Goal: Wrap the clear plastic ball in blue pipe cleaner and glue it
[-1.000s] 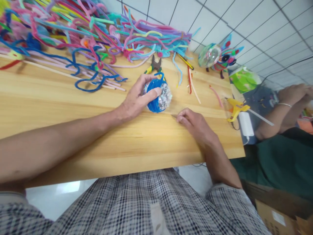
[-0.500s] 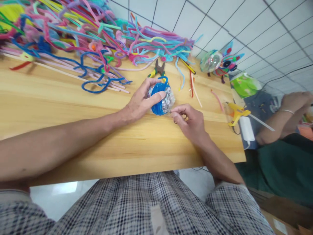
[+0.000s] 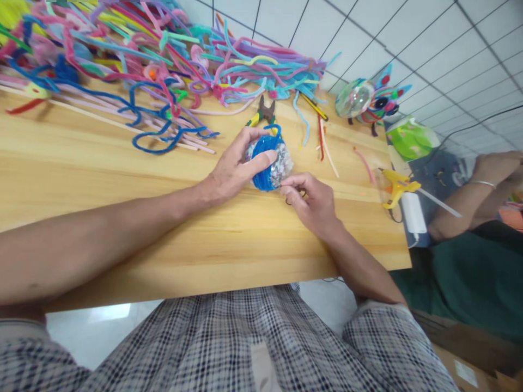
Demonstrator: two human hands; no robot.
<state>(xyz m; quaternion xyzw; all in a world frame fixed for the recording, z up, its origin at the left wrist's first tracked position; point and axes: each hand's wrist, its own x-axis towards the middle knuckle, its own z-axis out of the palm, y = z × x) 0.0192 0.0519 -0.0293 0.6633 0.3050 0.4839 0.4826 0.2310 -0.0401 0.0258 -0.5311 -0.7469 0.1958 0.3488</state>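
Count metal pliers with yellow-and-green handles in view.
1: the pliers lie on the wooden table, just beyond the left hand and the blue-wrapped glittery ball. Others may be hidden under the heap of multicoloured fuzzy stems.

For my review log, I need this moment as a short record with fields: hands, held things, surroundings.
Left hand: left hand gripping a silvery ball wrapped in blue
Right hand: right hand pinching a thin tool, mostly hidden, at the ball's near right edge
Beyond the ball: pliers, jaws pointing away
Back of table: heaped fuzzy stems
Right side: yellow glue gun; colorful animal figure
Nearby: another person's forearm
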